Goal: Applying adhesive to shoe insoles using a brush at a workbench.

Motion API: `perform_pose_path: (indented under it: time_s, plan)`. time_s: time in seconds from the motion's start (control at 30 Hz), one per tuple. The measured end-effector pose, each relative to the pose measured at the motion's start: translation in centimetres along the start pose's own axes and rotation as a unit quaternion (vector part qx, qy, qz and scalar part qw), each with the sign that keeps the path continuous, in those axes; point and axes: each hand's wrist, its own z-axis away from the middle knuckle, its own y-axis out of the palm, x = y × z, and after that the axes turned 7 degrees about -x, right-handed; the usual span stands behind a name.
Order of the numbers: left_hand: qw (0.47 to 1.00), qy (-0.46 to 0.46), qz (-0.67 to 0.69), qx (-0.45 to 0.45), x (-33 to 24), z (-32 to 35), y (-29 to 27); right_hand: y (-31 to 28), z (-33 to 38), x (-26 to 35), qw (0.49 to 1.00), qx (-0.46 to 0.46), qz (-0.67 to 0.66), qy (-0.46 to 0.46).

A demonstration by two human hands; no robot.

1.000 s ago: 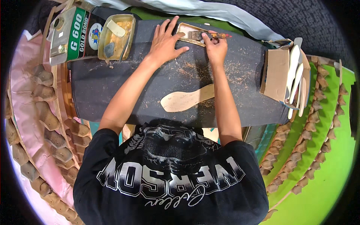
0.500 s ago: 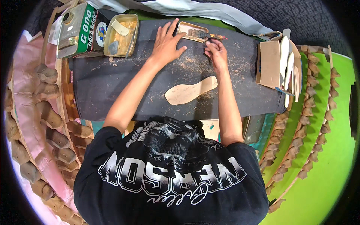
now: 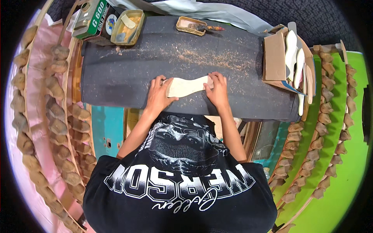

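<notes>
A pale, cream-coloured shoe insole (image 3: 187, 87) lies crosswise over the dark cloth near the table's front edge. My left hand (image 3: 158, 94) grips its wider left end, thumb along the near edge and fingers at the far side. At the narrower right end, my right hand (image 3: 217, 89) pinches it between thumb and fingers. Farther back sits a small shallow tray (image 3: 181, 25) with a dark-ended brush (image 3: 211, 28) resting across its right side; neither hand touches them.
At the back left stand a green and silver metal can (image 3: 91, 21) and a tub (image 3: 140, 29) of yellowish paste. A cardboard box (image 3: 275, 58) with white insole shapes is at the right. Shavings litter the dark cloth (image 3: 128, 73). Racks of wooden shoe lasts (image 3: 58, 87) flank both sides.
Both hands have drawn back from the small tray and brush to the insole, and now hold its two ends. The view has shifted slightly.
</notes>
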Motion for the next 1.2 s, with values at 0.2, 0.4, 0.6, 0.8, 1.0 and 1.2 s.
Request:
perform_pose_path:
  time_s: [0.2,0.4,0.6,0.8,1.0,1.2]
  plan:
    - [0.998,-0.019,0.031,-0.058,-2.4,5.1,0.4,-3.2,4.6,-0.6,0.996,-0.007,-0.082,0.022]
    - [0.982,-0.004,0.124,-0.139,-4.8,11.1,0.8,-7.2,5.6,-4.4,0.897,0.098,-0.430,0.025]
    - [0.928,-0.154,0.214,-0.263,-5.4,18.0,2.4,-6.8,5.6,-4.0,0.887,0.205,-0.414,0.013]
    - [0.766,-0.300,0.427,-0.376,-3.9,25.2,4.8,-4.1,6.8,-1.4,0.869,0.256,-0.421,0.034]
    - [0.668,-0.370,0.482,-0.430,-2.8,31.7,5.6,-2.5,9.8,3.0,0.862,0.308,-0.398,0.069]
    - [0.581,-0.373,0.532,-0.490,-1.4,38.8,5.4,-0.6,15.1,8.9,0.845,0.374,-0.379,0.049]
